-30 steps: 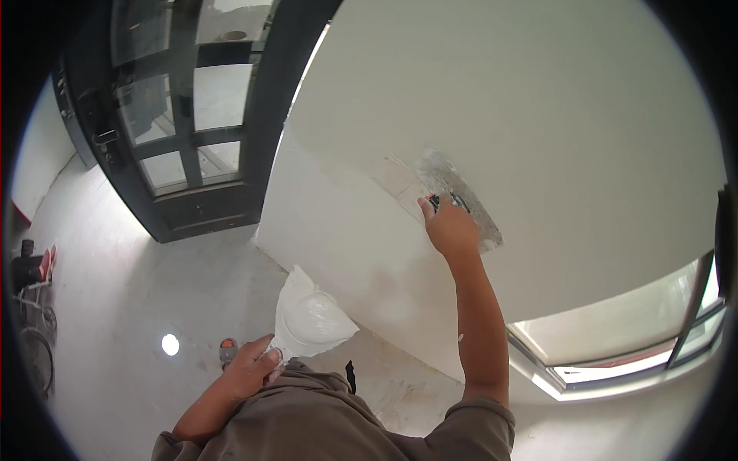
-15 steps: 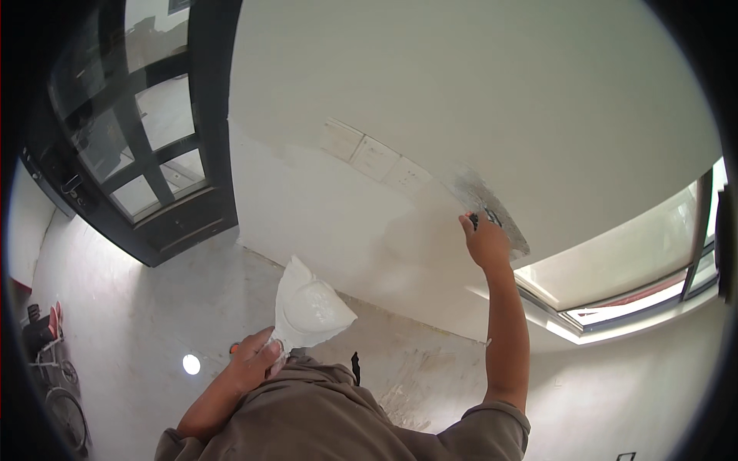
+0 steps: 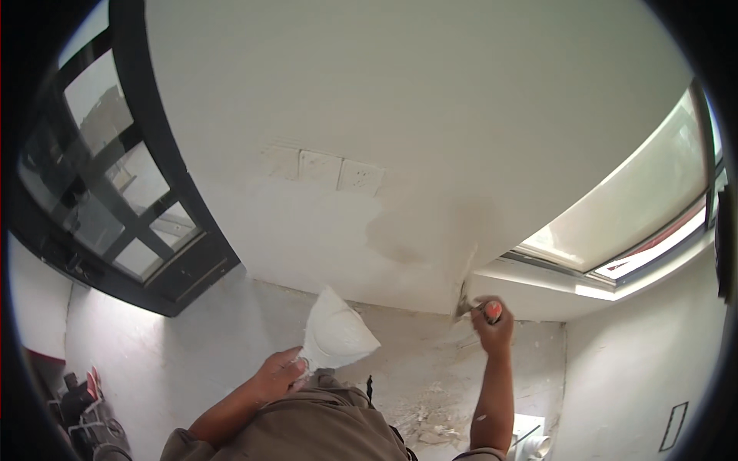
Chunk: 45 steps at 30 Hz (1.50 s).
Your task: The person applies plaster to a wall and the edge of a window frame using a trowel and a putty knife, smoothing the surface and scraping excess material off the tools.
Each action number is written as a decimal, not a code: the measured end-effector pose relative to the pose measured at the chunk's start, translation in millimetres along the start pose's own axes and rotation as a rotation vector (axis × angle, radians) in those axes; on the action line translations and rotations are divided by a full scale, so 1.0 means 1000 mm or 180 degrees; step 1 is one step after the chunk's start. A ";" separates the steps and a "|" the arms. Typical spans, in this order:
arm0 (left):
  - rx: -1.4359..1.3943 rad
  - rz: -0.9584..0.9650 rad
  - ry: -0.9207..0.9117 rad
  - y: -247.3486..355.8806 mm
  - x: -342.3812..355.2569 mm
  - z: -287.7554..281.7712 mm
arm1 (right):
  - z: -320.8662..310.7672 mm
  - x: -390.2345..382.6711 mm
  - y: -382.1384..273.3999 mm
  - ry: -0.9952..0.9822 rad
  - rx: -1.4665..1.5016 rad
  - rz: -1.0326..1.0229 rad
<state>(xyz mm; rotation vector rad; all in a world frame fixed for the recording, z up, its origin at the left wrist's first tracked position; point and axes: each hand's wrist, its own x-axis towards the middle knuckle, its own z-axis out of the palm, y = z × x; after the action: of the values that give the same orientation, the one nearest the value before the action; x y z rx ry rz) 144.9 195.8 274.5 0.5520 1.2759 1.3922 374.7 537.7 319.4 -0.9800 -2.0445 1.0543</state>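
My right hand (image 3: 492, 329) grips the red-ended handle of a putty knife (image 3: 466, 301), its blade pressed against the lower corner edge of the white wall (image 3: 430, 115) beside the window. A damp grey patch of fresh filler (image 3: 400, 234) lies on the wall just left of the blade. My left hand (image 3: 280, 375) holds a wide plaster trowel (image 3: 334, 334) loaded with white filler, raised in front of my chest.
Wall sockets (image 3: 330, 170) are set side by side in the wall above the patch. A dark-framed glazed door (image 3: 108, 200) stands at the left, a window (image 3: 623, 223) at the right. The concrete floor (image 3: 415, 384) carries plaster debris; dark items (image 3: 77, 407) lie at lower left.
My right hand has dragged the putty knife down the wall from high up to the bottom corner by the window. The left hand still holds the loaded trowel.
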 end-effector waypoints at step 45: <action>-0.0115 0.0099 0.0572 -0.023 0.015 -0.033 | 0.253 0.140 0.006 -0.0419 0.2404 -0.0100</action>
<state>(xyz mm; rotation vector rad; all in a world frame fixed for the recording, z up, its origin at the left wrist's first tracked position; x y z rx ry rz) 121.3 192.2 238.7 0.4311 1.3869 1.5151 104.0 558.0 219.2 -0.4872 -1.5233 1.7219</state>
